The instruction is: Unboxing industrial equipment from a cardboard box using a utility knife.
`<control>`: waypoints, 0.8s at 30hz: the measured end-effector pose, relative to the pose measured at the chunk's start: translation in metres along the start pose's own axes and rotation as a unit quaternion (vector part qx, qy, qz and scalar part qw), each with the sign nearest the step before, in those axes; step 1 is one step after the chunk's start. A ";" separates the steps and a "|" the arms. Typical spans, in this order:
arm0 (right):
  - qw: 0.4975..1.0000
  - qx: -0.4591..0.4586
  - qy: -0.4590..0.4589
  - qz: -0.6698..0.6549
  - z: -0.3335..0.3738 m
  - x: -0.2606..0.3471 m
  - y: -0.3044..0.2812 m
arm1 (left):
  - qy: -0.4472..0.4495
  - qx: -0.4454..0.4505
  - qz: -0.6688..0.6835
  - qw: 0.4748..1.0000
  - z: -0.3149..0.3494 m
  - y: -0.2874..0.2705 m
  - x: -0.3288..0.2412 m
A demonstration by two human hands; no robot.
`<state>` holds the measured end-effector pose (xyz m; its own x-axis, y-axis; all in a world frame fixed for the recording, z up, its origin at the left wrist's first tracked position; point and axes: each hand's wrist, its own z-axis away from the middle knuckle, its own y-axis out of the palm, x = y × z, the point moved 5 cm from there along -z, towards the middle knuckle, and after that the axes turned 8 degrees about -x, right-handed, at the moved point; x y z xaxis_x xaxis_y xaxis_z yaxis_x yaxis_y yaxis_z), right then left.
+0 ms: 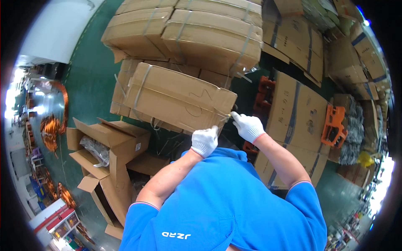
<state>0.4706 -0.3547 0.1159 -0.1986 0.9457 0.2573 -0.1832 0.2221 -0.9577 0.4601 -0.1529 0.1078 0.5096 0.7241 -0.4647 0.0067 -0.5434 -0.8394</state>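
The right hand (249,127) is pinching a strap (224,118); I cannot tell the left hand's (204,141) grip; beyond their fingers, a box (176,94) is lying.

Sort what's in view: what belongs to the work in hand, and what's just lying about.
Work in hand:
strapped carton nearest the left grip and right grip
pale strap at its right end

Seemingly just lying about:
open carton with clear plastic
orange piece on the right
copper-coloured bundle on the left
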 end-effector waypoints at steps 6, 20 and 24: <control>0.993 -0.096 0.014 -0.067 0.040 -0.024 -0.003 | -0.030 -0.015 0.087 0.996 -0.020 -0.064 0.037; 0.953 -0.229 0.032 -0.198 -0.062 0.108 -0.040 | -0.262 -0.059 -0.190 0.944 -0.075 -0.115 0.324; 0.959 -0.197 0.030 -0.200 -0.131 0.161 -0.027 | -0.319 -0.040 -0.144 0.936 -0.085 -0.103 0.334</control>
<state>0.5696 -0.1776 0.1662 -0.1293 0.7754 0.6180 0.1471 0.6314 -0.7614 0.7027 0.1093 0.0631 -0.1399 0.9379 -0.3174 0.1418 -0.2983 -0.9439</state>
